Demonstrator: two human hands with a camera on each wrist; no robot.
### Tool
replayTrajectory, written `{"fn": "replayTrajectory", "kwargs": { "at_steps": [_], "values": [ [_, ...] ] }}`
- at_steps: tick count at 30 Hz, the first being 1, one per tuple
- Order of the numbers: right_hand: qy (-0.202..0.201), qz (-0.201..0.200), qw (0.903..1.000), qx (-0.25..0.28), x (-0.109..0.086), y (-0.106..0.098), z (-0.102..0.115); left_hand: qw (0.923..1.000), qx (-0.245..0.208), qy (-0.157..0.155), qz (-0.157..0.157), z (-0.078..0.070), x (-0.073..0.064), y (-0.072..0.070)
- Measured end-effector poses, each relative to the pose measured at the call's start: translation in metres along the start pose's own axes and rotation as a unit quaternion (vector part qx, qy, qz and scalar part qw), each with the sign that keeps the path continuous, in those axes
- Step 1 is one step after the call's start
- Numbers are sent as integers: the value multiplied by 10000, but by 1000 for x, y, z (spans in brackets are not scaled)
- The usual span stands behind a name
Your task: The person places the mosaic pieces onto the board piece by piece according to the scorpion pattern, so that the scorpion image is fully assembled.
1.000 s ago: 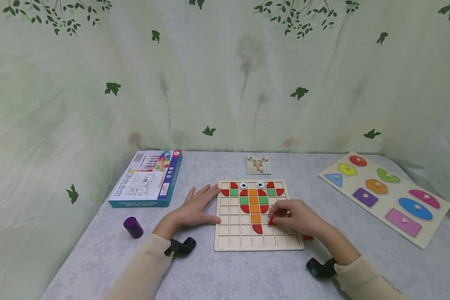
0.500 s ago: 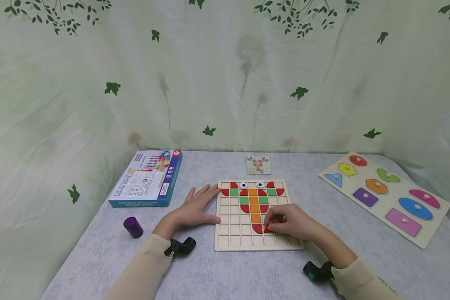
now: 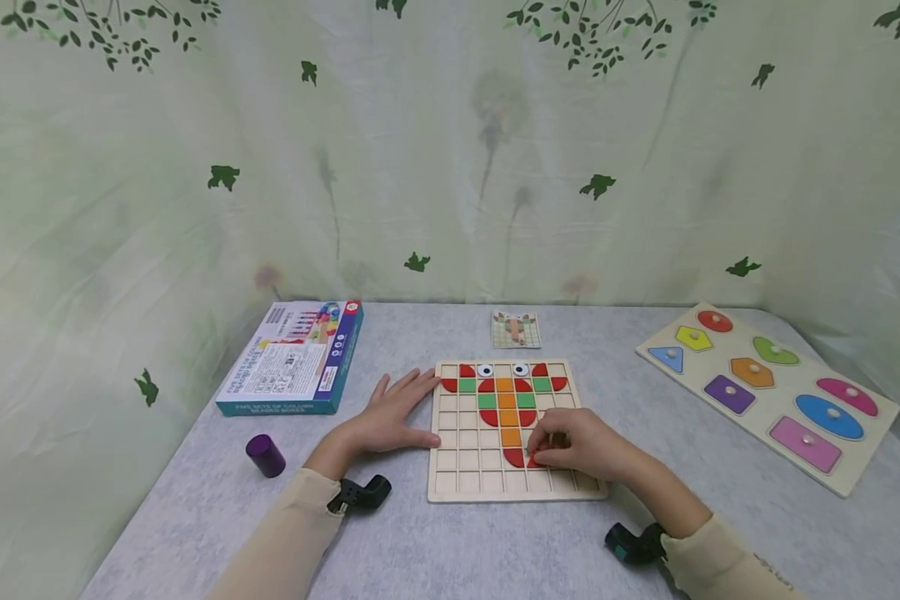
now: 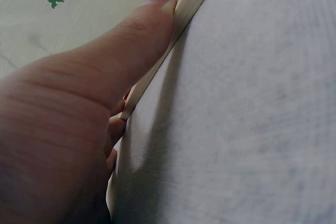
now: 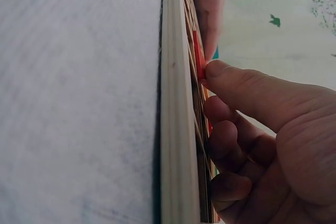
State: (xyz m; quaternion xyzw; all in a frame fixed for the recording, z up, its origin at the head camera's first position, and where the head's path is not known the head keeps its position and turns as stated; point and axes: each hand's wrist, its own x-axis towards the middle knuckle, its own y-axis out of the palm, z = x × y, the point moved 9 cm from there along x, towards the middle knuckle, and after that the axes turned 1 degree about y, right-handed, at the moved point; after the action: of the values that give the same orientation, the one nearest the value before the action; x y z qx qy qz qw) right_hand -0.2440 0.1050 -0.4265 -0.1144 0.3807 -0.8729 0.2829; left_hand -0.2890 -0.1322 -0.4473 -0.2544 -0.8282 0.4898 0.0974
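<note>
A wooden grid board [image 3: 465,485] lies on the table, with red, green and orange tiles and two eye tiles set in its squares. My left hand [image 3: 387,419] rests with spread fingers at the board's left edge; in the left wrist view the thumb [image 4: 142,30] touches the board's side. Over the lower middle of the grid, my right hand [image 3: 581,442] holds a red tile [image 3: 536,461] between thumb and fingers, beside a red quarter-round tile [image 3: 514,457]. In the right wrist view the held red tile [image 5: 198,56] sits at the board's surface under the thumb tip, partly hidden.
A small pattern card [image 3: 516,331] lies behind the board. To the left are a flat box [image 3: 288,358] and a purple cylinder [image 3: 266,456]. A knobbed shape puzzle [image 3: 768,392] lies at the right. A printed curtain [image 3: 450,150] hangs behind the table.
My right hand has moved slightly left and toward me with the red tile, which has come down beside the other red tile below the orange column. The left hand has stayed put.
</note>
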Motion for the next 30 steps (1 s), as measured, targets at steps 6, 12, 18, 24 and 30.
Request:
{"fn": "replayTrajectory", "kwargs": {
  "at_steps": [6,12,18,24,30],
  "values": [
    [-86,6,9999,-58,0,1,0,10000,6,15,-18,0,-1,0],
    [185,15,9998,19,-2,-6,-3,10000,57,-16,-14,3,0,2],
    [385,72,9992,-31,-7,-16,-6,10000,44,8,-5,2,1,2],
    [521,305,9982,-65,-12,-25,-13,10000,-25,12,-24,1,0,1],
    [832,659,9943,-125,-22,-35,-32,10000,-14,17,-24,1,0,1]
  ]
}}
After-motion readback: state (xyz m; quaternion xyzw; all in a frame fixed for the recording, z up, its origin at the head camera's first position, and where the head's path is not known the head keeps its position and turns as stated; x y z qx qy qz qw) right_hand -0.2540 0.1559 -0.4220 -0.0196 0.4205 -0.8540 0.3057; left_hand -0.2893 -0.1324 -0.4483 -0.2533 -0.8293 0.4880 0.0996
